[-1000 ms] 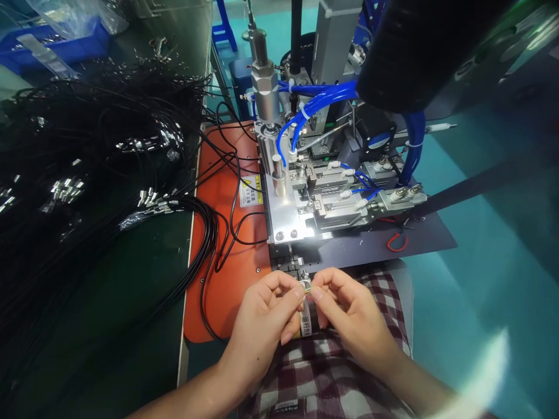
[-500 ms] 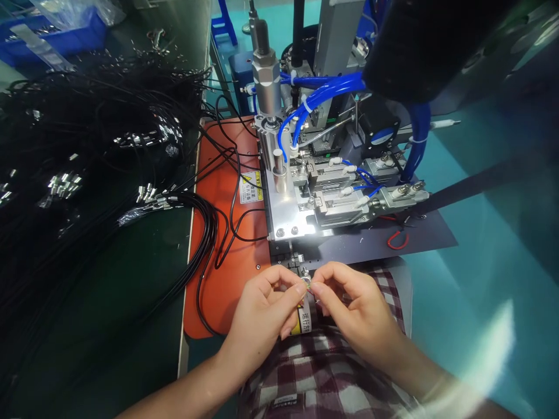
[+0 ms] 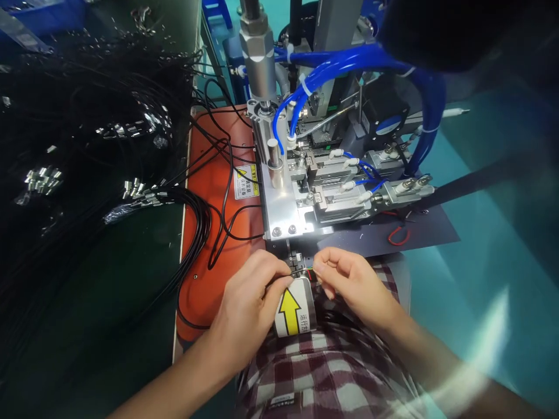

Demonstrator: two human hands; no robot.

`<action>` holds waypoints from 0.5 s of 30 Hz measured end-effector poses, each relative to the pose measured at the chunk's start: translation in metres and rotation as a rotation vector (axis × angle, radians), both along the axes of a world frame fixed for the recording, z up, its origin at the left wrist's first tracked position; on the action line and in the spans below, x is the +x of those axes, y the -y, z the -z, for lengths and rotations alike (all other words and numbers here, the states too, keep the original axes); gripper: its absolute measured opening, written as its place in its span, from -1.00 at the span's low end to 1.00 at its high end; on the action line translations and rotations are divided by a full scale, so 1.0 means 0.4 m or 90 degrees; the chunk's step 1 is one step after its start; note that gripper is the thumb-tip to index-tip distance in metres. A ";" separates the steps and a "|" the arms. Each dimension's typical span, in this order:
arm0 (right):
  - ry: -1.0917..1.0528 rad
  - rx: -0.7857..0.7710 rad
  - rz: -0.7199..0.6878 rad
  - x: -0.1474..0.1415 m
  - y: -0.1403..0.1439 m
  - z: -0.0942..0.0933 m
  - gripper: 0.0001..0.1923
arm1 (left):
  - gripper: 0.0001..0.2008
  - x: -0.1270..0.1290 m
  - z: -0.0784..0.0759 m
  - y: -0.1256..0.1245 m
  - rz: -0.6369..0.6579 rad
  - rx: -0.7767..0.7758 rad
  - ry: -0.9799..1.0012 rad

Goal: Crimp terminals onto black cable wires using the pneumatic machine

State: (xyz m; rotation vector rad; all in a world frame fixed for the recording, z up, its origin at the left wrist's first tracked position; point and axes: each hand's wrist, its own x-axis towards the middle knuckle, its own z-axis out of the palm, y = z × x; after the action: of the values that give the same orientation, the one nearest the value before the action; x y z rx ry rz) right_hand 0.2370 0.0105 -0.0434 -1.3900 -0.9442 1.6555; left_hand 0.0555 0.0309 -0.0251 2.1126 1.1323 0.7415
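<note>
Both hands have moved forward to the machine's front edge, uncovering a label point(image 3: 292, 311) with a yellow arrow. Left hand point(image 3: 251, 302) and right hand point(image 3: 349, 279) each pinch one end of a thin wire point(image 3: 301, 271), grips closed tight on it, holding it across a small black fixture point(image 3: 294, 259) just below the metal plate point(image 3: 283, 218). Black cables point(image 3: 196, 227) crowd the bench point(image 3: 109, 279) to the left; the teal surface to the right lies open.
</note>
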 end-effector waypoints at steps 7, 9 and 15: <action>0.001 0.012 -0.035 0.003 -0.031 0.042 -0.76 | -0.73 -0.043 0.058 -0.036 0.174 0.224 -0.107; 0.007 0.013 -0.040 0.003 -0.035 0.050 -0.76 | -0.72 -0.046 0.065 -0.041 0.189 0.258 -0.149; 0.032 0.010 -0.047 0.001 -0.040 0.060 -0.76 | -0.74 -0.035 0.065 -0.042 0.188 0.339 -0.195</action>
State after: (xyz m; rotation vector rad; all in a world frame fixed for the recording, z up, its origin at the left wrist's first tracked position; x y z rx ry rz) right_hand 0.2375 0.0266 -0.0674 -1.4077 -1.0457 1.6709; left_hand 0.0414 0.0477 -0.0509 2.8432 0.7928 0.6397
